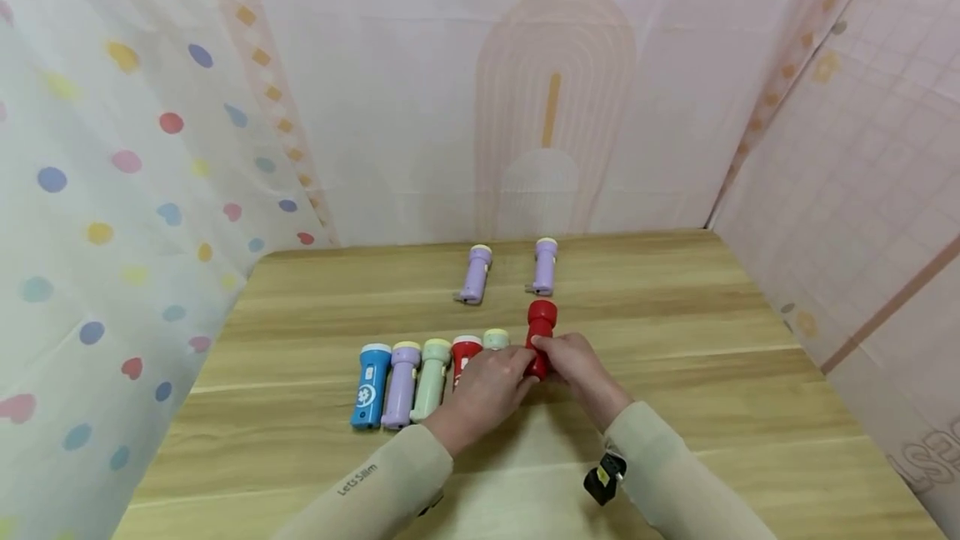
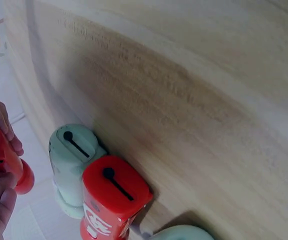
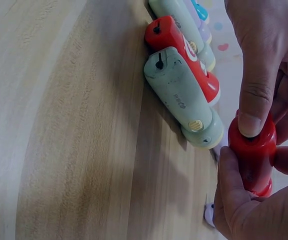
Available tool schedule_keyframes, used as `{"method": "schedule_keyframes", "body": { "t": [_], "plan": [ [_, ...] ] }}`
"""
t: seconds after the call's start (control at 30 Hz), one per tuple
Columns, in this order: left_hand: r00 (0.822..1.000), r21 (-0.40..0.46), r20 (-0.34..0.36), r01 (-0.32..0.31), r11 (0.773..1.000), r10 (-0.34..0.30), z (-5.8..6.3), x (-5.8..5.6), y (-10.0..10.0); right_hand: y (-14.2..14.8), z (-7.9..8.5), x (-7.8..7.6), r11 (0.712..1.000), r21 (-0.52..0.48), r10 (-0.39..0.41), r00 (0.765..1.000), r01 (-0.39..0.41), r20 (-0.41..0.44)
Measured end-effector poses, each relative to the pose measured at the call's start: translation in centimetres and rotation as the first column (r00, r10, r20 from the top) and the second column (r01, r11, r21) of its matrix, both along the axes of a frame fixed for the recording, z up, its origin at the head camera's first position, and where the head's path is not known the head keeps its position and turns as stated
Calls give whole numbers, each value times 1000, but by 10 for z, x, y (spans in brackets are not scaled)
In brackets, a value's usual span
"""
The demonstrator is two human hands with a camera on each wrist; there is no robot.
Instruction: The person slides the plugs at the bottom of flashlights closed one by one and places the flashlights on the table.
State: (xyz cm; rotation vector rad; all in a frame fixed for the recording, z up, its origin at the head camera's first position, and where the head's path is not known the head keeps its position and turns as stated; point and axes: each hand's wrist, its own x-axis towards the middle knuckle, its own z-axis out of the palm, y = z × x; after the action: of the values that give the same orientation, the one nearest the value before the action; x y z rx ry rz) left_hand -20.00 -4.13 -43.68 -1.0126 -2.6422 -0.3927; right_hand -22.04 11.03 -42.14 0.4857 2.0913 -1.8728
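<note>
Both hands hold a red flashlight (image 1: 542, 319) above the wooden table, its wide head pointing away from me. My left hand (image 1: 486, 386) grips its near end, with the thumb pressed on the tail in the right wrist view. My right hand (image 1: 576, 367) pinches the body from the other side. Left of it stretches a side-by-side row: a blue flashlight (image 1: 371, 386), a purple flashlight (image 1: 402, 386), a pale green flashlight (image 1: 432, 382), another red flashlight (image 3: 186, 55) and a second pale green flashlight (image 3: 181, 95). My left hand partly covers the last two in the head view.
Two more purple flashlights lie toward the back of the table (image 1: 675, 315), one on the left (image 1: 476, 275) and one on the right (image 1: 545, 267), each with a small piece jutting from its tail. Patterned curtains (image 1: 397, 107) hang around the back and sides.
</note>
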Motion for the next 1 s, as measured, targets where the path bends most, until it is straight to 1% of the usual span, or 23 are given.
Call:
{"method": "schedule_keyframes", "body": {
  "t": [0.1, 0.17, 0.3, 0.4, 0.47, 0.6, 0.67, 0.77, 0.83, 0.93, 1.0],
  "plan": [
    [999, -7, 37, -6, 1000, 7, 0, -2, 1, 2, -3, -1, 1000, -10, -3, 1000, 3, -3],
    [998, -15, 69, -7, 1000, 8, 0, -3, 0, 3, -6, -2, 1000, -12, 13, 1000, -13, -4],
    [994, -44, 109, 25, 999, -20, 1, -8, -4, 5, -9, -5, 999, -11, 46, 999, -46, 3],
    [992, -69, 119, 58, 996, -50, 3, -11, -8, 6, -9, -8, 998, -8, 63, 998, -63, 8],
    [990, -91, 130, 71, 993, -59, 4, -12, -9, 6, -9, -9, 997, 3, 80, 997, -80, 10],
    [988, -122, 142, 81, 989, -63, 5, -13, -14, 6, -10, -11, 994, 35, 100, 995, -100, 8],
    [990, -135, 126, 79, 988, -61, 4, -14, -18, 6, -10, -11, 994, 39, 105, 994, -105, 7],
    [994, -160, 97, 55, 986, -40, 3, -15, -23, 6, -10, -12, 994, 38, 104, 995, -104, 6],
    [995, -183, 102, 27, 983, -8, 2, -16, -27, 7, -10, -12, 994, 39, 101, 995, -101, 9],
    [987, -206, 154, -14, 979, 47, 5, -18, -33, 7, -10, -13, 994, 50, 94, 995, -95, 12],
    [975, -217, 203, -40, 975, 86, 7, -20, -38, 6, -10, -13, 994, 51, 101, 995, -101, 11]
  ]
}}
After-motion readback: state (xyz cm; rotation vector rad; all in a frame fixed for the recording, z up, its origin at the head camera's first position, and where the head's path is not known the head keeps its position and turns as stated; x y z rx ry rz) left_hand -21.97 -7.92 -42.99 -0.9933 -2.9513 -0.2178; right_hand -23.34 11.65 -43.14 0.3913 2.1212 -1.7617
